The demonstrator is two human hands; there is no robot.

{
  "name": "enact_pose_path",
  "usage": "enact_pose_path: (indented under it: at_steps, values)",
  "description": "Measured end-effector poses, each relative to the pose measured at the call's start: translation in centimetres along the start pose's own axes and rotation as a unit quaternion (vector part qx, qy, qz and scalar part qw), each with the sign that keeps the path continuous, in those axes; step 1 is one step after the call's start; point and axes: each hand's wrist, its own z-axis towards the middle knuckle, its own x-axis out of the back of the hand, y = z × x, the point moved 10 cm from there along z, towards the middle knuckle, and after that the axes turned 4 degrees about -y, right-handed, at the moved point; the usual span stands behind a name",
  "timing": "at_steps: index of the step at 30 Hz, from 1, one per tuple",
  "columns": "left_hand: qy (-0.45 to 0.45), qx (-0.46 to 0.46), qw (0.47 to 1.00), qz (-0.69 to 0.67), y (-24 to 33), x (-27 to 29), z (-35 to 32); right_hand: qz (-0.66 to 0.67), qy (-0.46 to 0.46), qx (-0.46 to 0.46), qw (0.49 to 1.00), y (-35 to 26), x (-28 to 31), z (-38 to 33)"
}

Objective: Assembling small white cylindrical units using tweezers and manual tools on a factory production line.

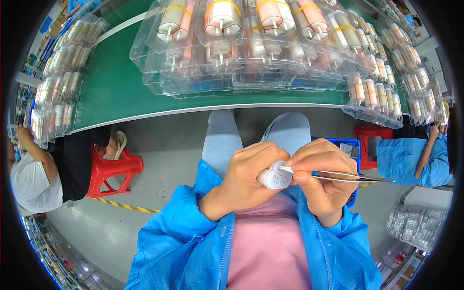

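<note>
My left hand [244, 171] is closed around a bundle of short white cylinders [276, 180], held above my lap with their round ends turned to the right. Star-shaped recesses show in those ends. Between the fingers of my right hand [329, 174] lies a pair of metal tweezers [360, 177], pointing away to the right. The same thumb and forefinger pinch a small white pointed piece [286, 169], which meets the end of the bundle. Whether it is fixed to a cylinder I cannot tell.
Stacked clear plastic trays [203, 79] of banded white, pink and grey cylinders stand on the green table [116, 72] ahead. More trays line both sides. A blue crate [355, 195] is beside my right hand. People sit left and right, with red stools [113, 169] nearby.
</note>
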Motion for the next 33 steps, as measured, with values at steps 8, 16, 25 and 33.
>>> enact_pose_path:
  at_steps: [8, 16, 25, 33]
  values:
    - [0.005, -0.005, 0.996, 0.088, 0.2, 0.0, 0.4, -0.051, -0.004, -0.010, 0.999, -0.8, 0.0, 0.5]
    - [0.007, -0.016, 0.990, 0.143, 0.7, 0.2, 0.3, -0.025, 0.004, -0.033, 0.999, -0.3, 0.5, 0.1]
    - [0.004, 0.014, 0.998, -0.057, 2.4, 1.1, 0.1, 0.137, 0.171, -0.021, 0.975, -0.2, 3.8, -2.8]
    - [0.000, -0.037, 0.997, -0.074, 4.8, 1.5, 0.8, 0.156, 0.181, -0.018, 0.971, -0.5, 4.1, -3.6]
